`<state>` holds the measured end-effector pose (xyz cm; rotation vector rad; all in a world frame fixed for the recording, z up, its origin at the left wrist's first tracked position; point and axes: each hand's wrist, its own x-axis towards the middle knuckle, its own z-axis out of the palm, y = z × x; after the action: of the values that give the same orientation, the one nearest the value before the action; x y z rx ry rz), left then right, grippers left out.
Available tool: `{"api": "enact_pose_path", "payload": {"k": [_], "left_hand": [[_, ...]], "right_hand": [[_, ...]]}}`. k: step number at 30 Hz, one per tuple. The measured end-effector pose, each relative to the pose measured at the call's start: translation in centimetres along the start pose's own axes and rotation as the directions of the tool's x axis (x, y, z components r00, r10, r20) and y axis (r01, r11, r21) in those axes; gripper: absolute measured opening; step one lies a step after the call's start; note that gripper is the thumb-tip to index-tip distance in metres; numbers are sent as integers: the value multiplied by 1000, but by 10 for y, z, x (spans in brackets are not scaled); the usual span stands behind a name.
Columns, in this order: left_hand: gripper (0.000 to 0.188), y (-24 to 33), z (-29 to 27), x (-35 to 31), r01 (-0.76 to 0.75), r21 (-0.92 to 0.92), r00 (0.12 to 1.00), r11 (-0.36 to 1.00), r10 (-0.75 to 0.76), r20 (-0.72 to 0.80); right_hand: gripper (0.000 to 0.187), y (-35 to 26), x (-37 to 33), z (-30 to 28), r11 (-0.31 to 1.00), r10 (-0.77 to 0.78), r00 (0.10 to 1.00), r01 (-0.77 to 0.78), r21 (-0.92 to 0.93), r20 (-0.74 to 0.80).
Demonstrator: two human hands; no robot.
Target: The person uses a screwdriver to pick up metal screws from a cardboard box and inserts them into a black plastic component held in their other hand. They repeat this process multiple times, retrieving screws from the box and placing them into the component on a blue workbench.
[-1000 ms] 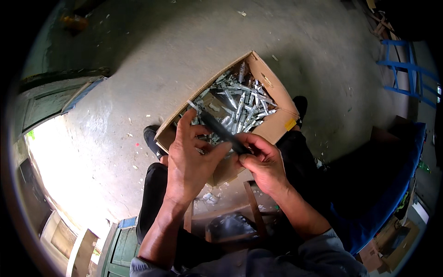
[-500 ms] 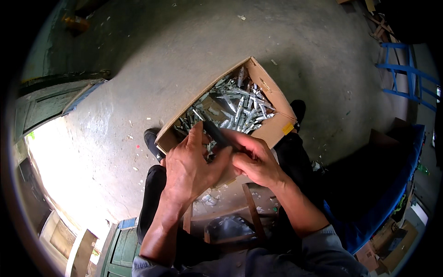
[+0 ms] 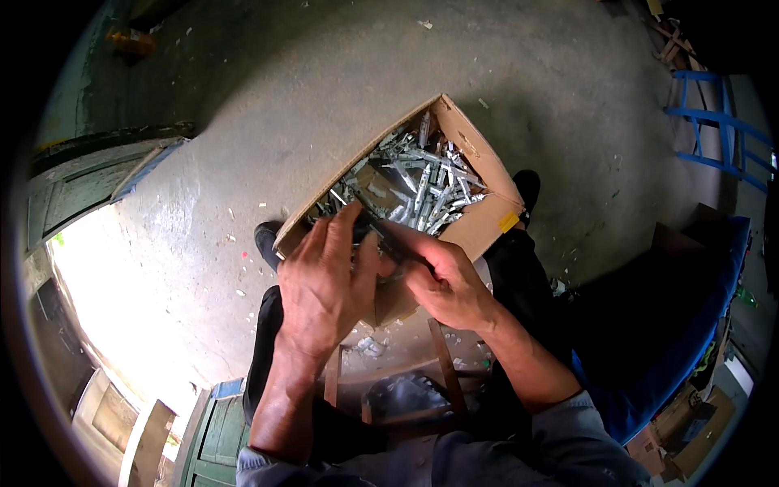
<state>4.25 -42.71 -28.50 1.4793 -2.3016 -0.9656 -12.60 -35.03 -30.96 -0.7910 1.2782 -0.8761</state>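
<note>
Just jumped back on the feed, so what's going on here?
A seated person holds a slim dark tool in the right hand, over an open cardboard box. The left hand is at the tool's far end, though whether it grips is hard to tell. Many pale, narrow pieces lie jumbled in the box, which stands on the concrete floor between the person's feet.

The box (image 3: 480, 223) stands on the floor (image 3: 324, 81) between two shoes (image 3: 527, 195), strips (image 3: 423, 191) heaped inside. The left hand (image 3: 318, 284) and right hand (image 3: 450, 288) are above its near side, a rod (image 3: 389, 235) between them. A door (image 3: 89, 183) stands far left.
</note>
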Motion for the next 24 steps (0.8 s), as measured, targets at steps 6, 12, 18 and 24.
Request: {"api": "enact_pose_path", "payload": {"k": [6,12,18,24], "left_hand": [[30,-3,-6,4,209,-190,978,959,-201,59],[20,-1,-9,9,390,-331,920,859,-375,109],[15,-2,-18,16,494,-487,866,720,-460,199],[15,-8,-19,16,483,-492,867,725,-475,151]], "right_hand": [[54,-8,-3,-1,996,74,996,-76,55,47],[55,-6,-3,-3,964,178,977,-197,178,117],[53,-1,-1,-5,872,217,953,-286,397,209],[53,5,0,0,867,184,956,-268,421,229]]}}
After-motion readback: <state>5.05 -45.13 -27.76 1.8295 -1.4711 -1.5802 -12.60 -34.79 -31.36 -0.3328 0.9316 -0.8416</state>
